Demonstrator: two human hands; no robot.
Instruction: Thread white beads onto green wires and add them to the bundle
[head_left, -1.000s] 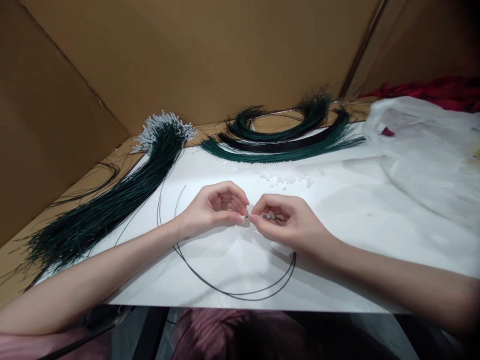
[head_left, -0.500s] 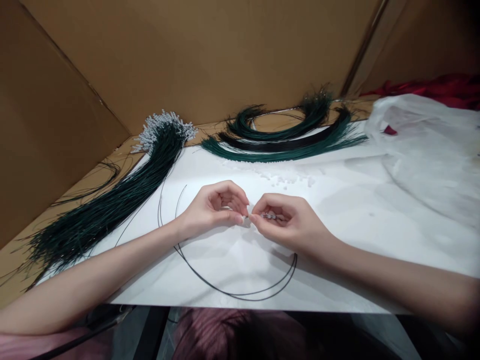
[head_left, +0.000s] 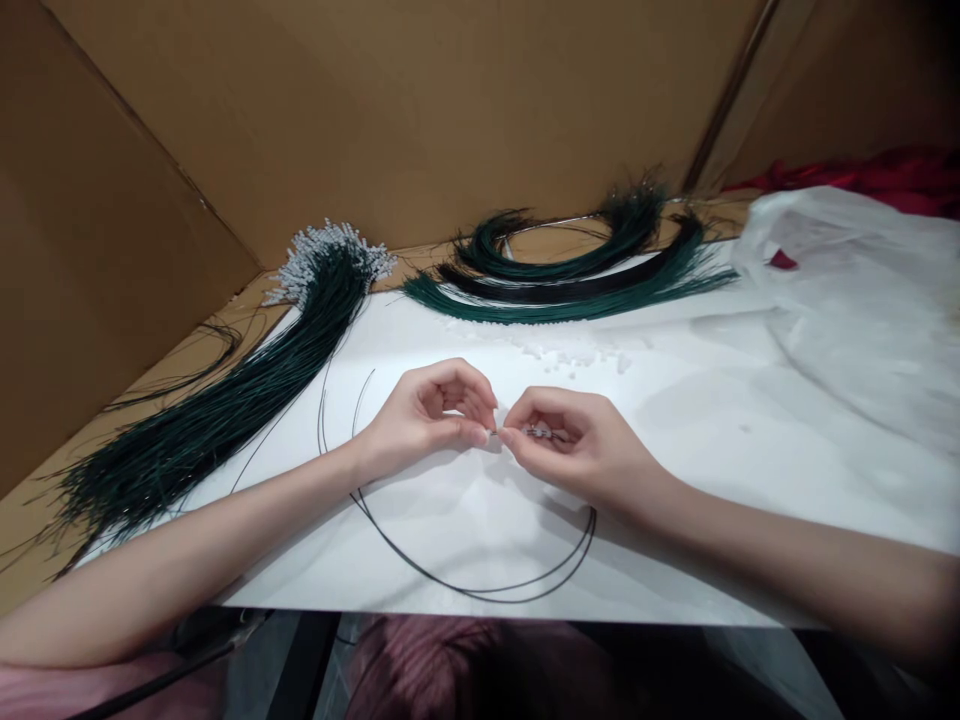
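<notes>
Thumb and fingertips of my left hand (head_left: 442, 405) are closed in a pinch on a tiny white bead at the tip of a thin dark wire; the fingertips partly hide it. Facing it, almost touching, my right hand (head_left: 577, 440) grips the dark wire (head_left: 480, 590) between thumb and forefinger. Several small white beads (head_left: 540, 432) show on the wire inside the right hand's curled fingers. From below that hand, two wire strands curve down over the white board and back up under the left forearm.
A thick bundle of dark green wires (head_left: 247, 400) with white beaded ends lies at left. Behind the hands are loose white beads (head_left: 577, 355) and curved bundles of bare wires (head_left: 570, 290). A translucent plastic bag (head_left: 862, 300) lies on the white board (head_left: 697, 430) at right; cardboard walls (head_left: 412, 110) stand behind.
Hardly anything differs. Both hands keep the same pinch in the same place, with only a very slight shift at the fingertips.
</notes>
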